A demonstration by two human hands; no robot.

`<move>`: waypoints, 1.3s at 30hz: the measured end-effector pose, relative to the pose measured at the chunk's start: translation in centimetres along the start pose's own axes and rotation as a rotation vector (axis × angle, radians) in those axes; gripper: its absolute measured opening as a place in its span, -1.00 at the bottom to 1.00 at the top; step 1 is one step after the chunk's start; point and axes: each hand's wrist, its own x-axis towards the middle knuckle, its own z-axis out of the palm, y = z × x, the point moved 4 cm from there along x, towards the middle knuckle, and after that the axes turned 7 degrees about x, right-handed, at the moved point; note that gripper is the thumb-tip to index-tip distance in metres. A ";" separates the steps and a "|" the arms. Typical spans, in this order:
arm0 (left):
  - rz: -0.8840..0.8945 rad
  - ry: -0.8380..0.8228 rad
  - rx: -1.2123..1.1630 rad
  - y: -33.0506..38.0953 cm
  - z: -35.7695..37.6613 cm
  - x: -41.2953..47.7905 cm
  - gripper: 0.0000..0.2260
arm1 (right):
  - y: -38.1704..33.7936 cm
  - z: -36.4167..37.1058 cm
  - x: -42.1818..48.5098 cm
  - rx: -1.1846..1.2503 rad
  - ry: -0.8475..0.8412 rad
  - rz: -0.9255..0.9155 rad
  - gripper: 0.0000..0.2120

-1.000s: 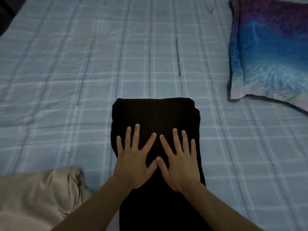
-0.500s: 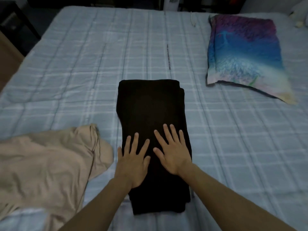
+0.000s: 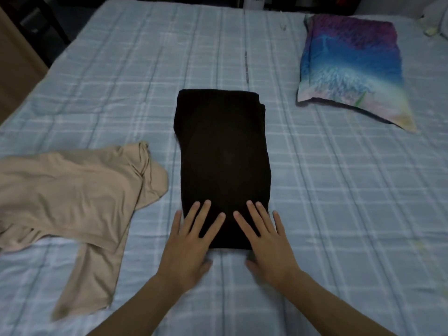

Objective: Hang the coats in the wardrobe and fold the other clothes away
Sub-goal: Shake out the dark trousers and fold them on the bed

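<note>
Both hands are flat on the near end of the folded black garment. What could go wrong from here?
1. The folded black garment shows offset layers at its far right corner. Lifted by the near end alone, where the left hand and right hand rest, it may slump open.
2. The unfolded beige top lies close on its left, so sliding the fold that way could snag it.

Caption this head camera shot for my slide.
Left hand and right hand flat on a folded black garment on the bed.
</note>
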 end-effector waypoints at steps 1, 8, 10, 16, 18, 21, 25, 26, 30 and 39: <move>0.004 0.027 0.026 0.2 0.0 0.5 0.06 | 0.1 -0.1 0.6 -0.005 0.008 -0.006 0.19; 0.013 0.081 0.155 0.4 0.8 3.7 0.06 | 1.1 0.6 2.2 -0.010 0.041 -0.030 0.08; -0.010 0.085 0.139 0.7 1.1 4.1 0.04 | 1.3 0.6 2.6 -0.022 0.081 -0.029 0.06; -0.021 0.174 0.072 0.7 0.8 5.3 -0.09 | 1.3 0.3 3.3 -0.013 0.184 -0.086 -0.07; -0.034 0.201 0.016 0.5 0.2 5.6 -0.12 | 1.2 0.2 3.5 0.001 0.220 -0.084 -0.09; -0.048 0.219 -0.034 0.4 -0.7 5.5 -0.14 | 0.9 -0.2 3.6 0.039 0.256 -0.059 -0.05; -0.043 0.276 -0.017 0.4 -1.7 4.2 -0.14 | 0.6 -2.2 3.5 0.158 0.294 -0.039 -0.08; -0.042 0.294 -0.005 0.5 -1.8 3.7 -0.14 | 0.6 -2.9 3.5 0.183 0.303 -0.041 -0.11; -0.048 0.296 0.029 0.5 -1.4 1.7 -0.05 | 0.4 -4.9 3.5 0.265 0.326 -0.058 -0.23; 0.016 0.540 -0.033 -0.9 -4.9 1.0 -0.28 | -1.0 -7.7 2.6 0.324 0.349 -0.070 -0.34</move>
